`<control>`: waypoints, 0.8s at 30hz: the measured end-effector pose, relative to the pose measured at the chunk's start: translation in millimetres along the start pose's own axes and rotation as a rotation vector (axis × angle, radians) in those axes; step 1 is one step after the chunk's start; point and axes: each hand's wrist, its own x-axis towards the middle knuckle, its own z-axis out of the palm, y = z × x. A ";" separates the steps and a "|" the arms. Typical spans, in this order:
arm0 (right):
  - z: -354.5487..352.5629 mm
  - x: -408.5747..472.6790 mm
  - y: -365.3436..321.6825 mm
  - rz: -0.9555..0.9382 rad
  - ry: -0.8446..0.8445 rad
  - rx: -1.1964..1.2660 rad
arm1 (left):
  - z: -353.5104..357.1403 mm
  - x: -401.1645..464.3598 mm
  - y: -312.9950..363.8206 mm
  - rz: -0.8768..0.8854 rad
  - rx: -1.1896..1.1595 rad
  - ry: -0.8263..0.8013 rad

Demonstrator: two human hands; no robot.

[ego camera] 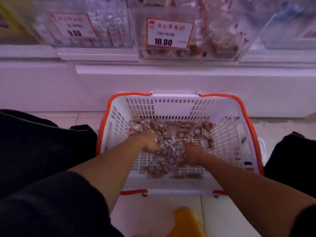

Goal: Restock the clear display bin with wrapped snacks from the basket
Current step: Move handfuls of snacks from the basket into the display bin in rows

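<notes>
Both hands — left hand [150, 141], right hand [192, 153] — cup a heap of wrapped snacks [168, 151] in the basket [227, 134]; lifted carelessly toward the clear display bin [188, 31], loose pieces could slip out — probably onto the floor.

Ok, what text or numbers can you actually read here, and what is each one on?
"10.80": price tag on the clear display bin above the basket.
Red and small print on that tag: too blurred to read.
Left bin's tag: too blurred to read reliably.
Snack wrappers: print too small.
</notes>
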 end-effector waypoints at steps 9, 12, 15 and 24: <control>43.0 52.4 -13.2 0.079 0.118 0.213 | 87.2 63.6 -5.0 -0.236 -0.549 0.397; 50.9 59.0 -30.5 0.105 0.218 0.130 | 74.3 77.9 -10.2 -0.286 -0.596 0.364; 53.3 62.2 -38.2 0.100 0.232 0.162 | 76.0 77.8 -10.6 -0.245 -0.533 0.403; 37.2 53.4 -22.2 -0.082 0.162 0.519 | 82.1 86.9 -4.7 -0.244 -0.703 0.273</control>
